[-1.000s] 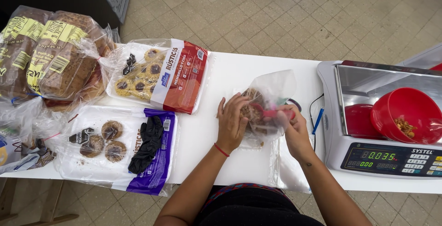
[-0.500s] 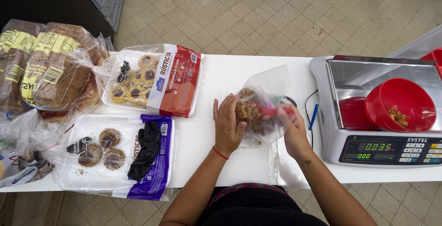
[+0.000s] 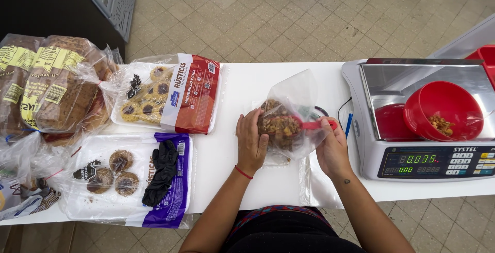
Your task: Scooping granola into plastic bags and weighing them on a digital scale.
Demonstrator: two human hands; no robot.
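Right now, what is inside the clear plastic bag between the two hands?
The clear plastic bag holds a clump of brown, crumbly baked pieces. A red utensil reaches in from the right hand; its working end is buried. The left hand covers the bag's left side.

We see bright, even overhead light. The white bench (image 3: 247, 83) is nearly blown out; shadows are soft and short. Glare streaks the scale's steel pan (image 3: 397, 77) and the plastic bread bags (image 3: 56, 83). Focus is sharp throughout, with wide-angle bowing at the edges.
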